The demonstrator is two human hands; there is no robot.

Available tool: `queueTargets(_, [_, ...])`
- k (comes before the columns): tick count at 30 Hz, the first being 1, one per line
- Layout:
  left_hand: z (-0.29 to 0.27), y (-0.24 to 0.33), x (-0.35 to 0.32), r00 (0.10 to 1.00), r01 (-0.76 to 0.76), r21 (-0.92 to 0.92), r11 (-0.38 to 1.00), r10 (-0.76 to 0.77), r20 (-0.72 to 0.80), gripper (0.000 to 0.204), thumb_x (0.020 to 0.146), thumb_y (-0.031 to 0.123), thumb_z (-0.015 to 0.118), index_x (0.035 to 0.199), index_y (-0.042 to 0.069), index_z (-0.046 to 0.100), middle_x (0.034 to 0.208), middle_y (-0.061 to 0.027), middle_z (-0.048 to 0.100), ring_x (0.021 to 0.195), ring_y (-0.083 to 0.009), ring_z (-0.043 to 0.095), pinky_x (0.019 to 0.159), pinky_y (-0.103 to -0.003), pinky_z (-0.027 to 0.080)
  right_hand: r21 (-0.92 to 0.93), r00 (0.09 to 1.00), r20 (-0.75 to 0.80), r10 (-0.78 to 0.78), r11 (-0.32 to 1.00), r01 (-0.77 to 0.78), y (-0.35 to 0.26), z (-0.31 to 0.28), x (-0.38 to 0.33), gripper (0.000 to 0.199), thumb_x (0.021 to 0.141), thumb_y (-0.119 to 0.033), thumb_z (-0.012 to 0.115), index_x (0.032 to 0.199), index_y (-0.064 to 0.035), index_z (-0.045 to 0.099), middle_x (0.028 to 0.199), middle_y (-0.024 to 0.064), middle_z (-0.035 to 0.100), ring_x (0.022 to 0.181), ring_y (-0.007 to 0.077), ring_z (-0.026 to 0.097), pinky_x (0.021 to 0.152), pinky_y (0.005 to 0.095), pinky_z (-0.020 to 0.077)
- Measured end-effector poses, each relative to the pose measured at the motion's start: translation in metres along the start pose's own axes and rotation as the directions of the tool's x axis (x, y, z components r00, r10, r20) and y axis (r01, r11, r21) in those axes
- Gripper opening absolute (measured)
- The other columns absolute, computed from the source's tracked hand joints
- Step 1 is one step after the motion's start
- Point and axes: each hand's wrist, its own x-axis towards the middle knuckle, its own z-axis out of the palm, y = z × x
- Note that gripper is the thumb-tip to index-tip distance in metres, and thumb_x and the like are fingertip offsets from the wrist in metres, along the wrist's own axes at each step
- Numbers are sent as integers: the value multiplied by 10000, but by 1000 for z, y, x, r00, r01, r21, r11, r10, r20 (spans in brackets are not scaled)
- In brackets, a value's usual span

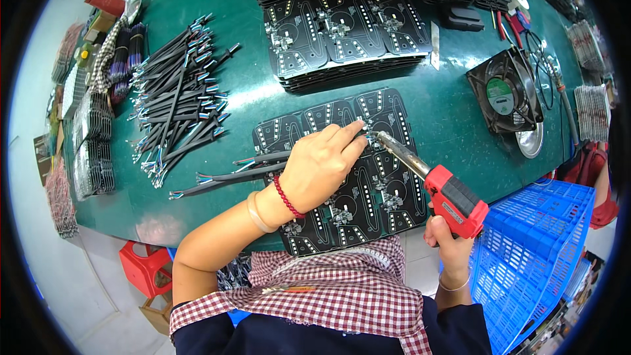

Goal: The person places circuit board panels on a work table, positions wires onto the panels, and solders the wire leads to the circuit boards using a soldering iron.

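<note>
A sheet of black circuit boards (401,177) with rows of white pads lies in front of me on the green table. My left hand (325,158) rests over it, fingertips pinched on the thin wire ends of a black-sleeved cable. Black-sleeved cables (227,182) run out to the left from beneath that wrist. In my right hand (450,243) is a red and black soldering gun (457,202), gripped by its handle. Its metal tip points left and reaches the board beside my left fingertips. The exact contact between tip and wire is too small to make out.
Beyond the sheet stands a stack of similar boards (348,33). A pile of sleeved cables (177,92) covers the table's left part. To the right are a black fan (503,92), a metal dish (530,141) and a blue plastic crate (532,243). A red stool (141,269) stands lower left.
</note>
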Motion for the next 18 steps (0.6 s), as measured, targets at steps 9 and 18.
queueTargets(9, [0,1,1,1000,20,14,1000,-20,7,353,611,-27,606,960,26,625,1098,-93,610,740,-200,587,629,-313,518,-139,992,11,-123,982,124,10,-6,1,144,862,-32,539,986,40,529,577,47,517,473,93,479,453,237,402])
queueTargets(18, [-2,4,0,999,40,9,999,-40,11,351,615,-28,604,960,28,626,1102,-92,611,745,-200,589,630,-313,519,-244,981,62,-185,950,194,26,-11,0,91,851,-30,542,918,30,530,591,61,533,481,101,492,452,236,399])
